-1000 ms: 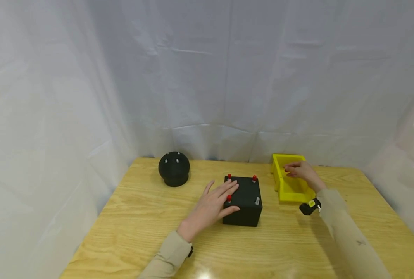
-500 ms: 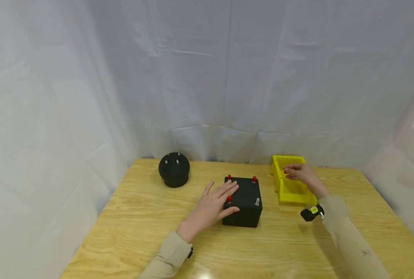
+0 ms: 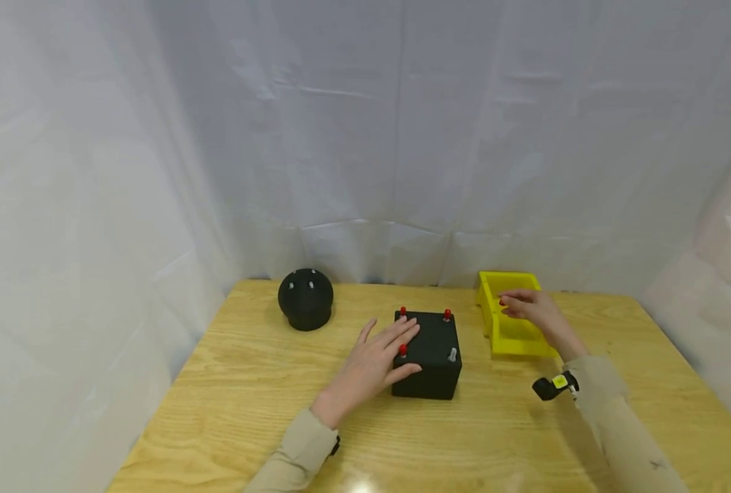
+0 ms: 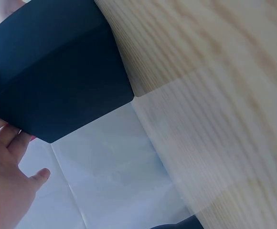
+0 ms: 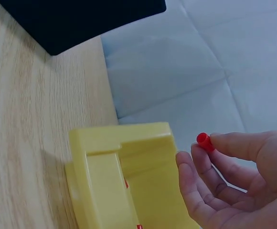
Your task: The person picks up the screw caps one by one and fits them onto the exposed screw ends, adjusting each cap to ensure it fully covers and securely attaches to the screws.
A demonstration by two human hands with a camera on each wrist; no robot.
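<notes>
Bright, even, soft light all round, bouncing off the white curtain (image 3: 365,137). Only faint shadows under the black box (image 3: 428,352). Small glare patch on the table (image 3: 359,485) near edge. Slight wide-angle bend at the head view's corners. Wrist views soft and blurry up close.

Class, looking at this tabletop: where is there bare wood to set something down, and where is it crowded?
Bare wood lies along the near edge of the table between the sleeves, at the left below the black dome, and right of the yellow tray. It is crowded mid-table: left hand on the black box, right hand over the tray.
</notes>
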